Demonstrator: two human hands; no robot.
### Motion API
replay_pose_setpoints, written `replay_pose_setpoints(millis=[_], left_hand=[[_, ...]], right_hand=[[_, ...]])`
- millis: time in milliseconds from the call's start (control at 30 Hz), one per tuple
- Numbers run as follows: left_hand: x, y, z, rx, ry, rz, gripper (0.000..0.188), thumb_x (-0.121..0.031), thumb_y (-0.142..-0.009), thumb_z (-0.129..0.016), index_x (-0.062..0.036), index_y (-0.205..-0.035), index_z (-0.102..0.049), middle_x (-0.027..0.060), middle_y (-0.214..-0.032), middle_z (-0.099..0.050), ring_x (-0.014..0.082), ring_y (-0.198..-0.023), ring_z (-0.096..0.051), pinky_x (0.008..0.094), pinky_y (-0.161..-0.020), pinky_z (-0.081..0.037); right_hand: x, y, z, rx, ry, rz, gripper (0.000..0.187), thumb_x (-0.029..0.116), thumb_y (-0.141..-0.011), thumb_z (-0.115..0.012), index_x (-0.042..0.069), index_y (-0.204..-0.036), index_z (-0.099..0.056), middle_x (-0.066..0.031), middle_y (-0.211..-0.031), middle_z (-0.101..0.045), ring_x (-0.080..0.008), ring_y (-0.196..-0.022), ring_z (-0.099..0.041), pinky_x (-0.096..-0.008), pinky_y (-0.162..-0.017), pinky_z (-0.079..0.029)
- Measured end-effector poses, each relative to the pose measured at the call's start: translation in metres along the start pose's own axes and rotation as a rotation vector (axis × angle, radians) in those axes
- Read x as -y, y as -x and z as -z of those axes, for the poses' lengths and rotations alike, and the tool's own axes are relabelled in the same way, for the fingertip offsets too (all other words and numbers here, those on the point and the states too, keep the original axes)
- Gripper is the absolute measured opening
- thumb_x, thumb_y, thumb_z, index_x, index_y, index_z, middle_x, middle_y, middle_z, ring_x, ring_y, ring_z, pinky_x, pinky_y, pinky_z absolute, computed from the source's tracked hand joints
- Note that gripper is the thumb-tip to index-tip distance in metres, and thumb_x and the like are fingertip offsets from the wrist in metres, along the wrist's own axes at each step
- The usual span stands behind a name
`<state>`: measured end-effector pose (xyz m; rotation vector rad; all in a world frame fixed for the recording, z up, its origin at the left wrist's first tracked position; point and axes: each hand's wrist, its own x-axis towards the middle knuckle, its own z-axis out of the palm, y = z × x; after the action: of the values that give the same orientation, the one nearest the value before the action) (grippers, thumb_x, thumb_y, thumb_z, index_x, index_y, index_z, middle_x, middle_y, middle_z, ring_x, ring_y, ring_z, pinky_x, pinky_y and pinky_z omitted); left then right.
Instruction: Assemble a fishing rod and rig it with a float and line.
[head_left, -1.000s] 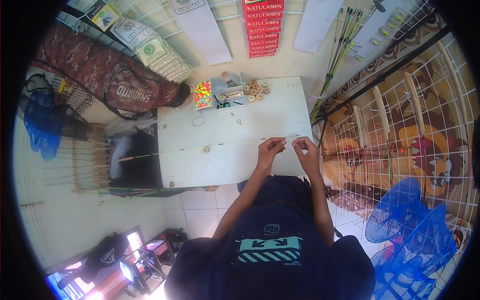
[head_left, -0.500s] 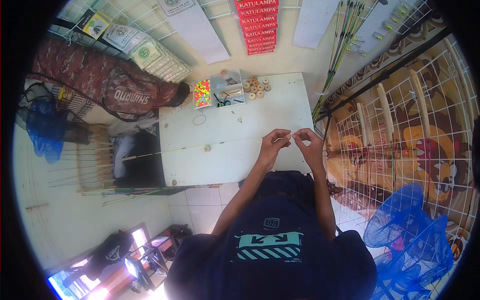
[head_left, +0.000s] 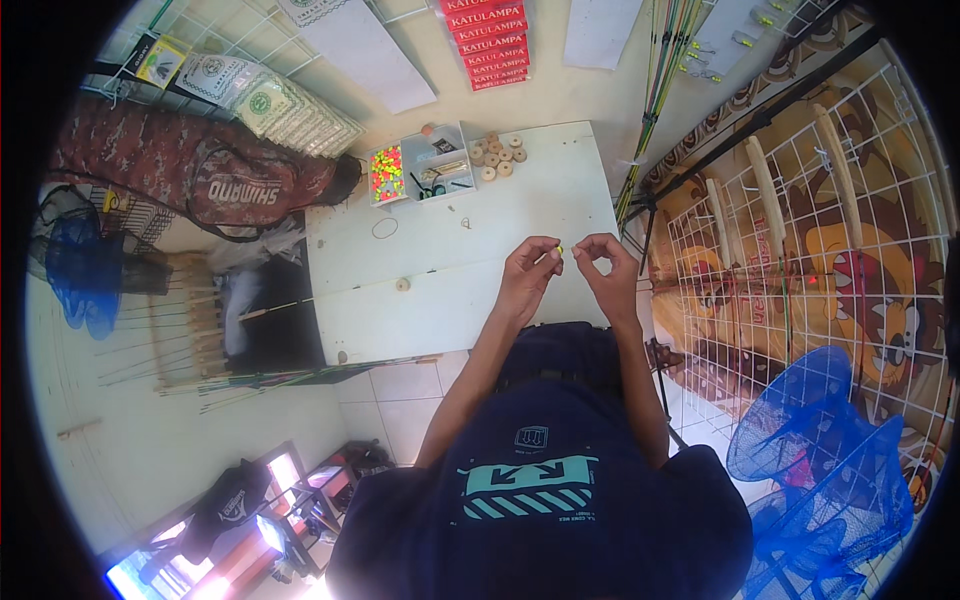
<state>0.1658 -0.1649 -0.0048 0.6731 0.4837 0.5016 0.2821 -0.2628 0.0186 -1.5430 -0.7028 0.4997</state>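
Over the right part of the white table, my left hand point(head_left: 528, 276) is closed in a pinch. A tiny yellow-green piece point(head_left: 560, 250) shows at its thumb and fingertips; its exact kind is too small to tell. Close beside it, my right hand point(head_left: 610, 275) also pinches, thumb against forefinger, tips pointing at the yellow-green piece. What the right fingertips hold, if anything, I cannot make out. A thin rod point(head_left: 350, 289) lies across the table to the left of my hands, its far right end too fine to follow.
The white table point(head_left: 480, 318) bears a divided tray point(head_left: 428, 196) with bright small pieces, several cork rings point(head_left: 503, 169), a single ring point(head_left: 402, 285) and a loop point(head_left: 384, 230). A camouflage bag point(head_left: 215, 180) lies left; a wire grid point(head_left: 780, 240) and blue nets point(head_left: 800, 450) stand right.
The view has shifted, so the table and hands appear higher and further left. My fingertips are slightly further apart, and the yellow-green piece now shows at my left fingertips.
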Motion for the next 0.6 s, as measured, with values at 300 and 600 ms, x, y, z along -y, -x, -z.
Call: replay_pose_setpoints(millis=[300, 600], left_hand=[[0.000, 0.001, 0.002, 0.008, -0.015, -0.021, 0.015, -0.003, -0.091, -0.064, 0.0004, -0.105, -0.061, 0.0046, -0.092, -0.059, 0.0139, -0.081, -0.054, 0.0273, -0.076, -0.045], [-0.002, 0.000, 0.005, 0.036, 0.030, -0.014, 0.013, -0.001, -0.089, -0.065, -0.0009, -0.101, -0.061, 0.0047, -0.089, -0.061, 0.0126, -0.079, -0.053, 0.0262, -0.074, -0.045]], right_hand=[[0.006, 0.007, -0.004, 0.014, 0.038, 0.043, 0.011, 0.007, -0.081, -0.070, 0.000, -0.088, -0.064, -0.0064, -0.079, -0.069, -0.0122, -0.077, -0.064, -0.0272, -0.075, -0.049], [0.013, 0.007, -0.011, -0.001, -0.084, 0.034, 0.011, 0.006, -0.081, -0.070, -0.001, -0.087, -0.065, -0.0087, -0.083, -0.071, -0.0134, -0.080, -0.066, -0.0281, -0.079, -0.051]])
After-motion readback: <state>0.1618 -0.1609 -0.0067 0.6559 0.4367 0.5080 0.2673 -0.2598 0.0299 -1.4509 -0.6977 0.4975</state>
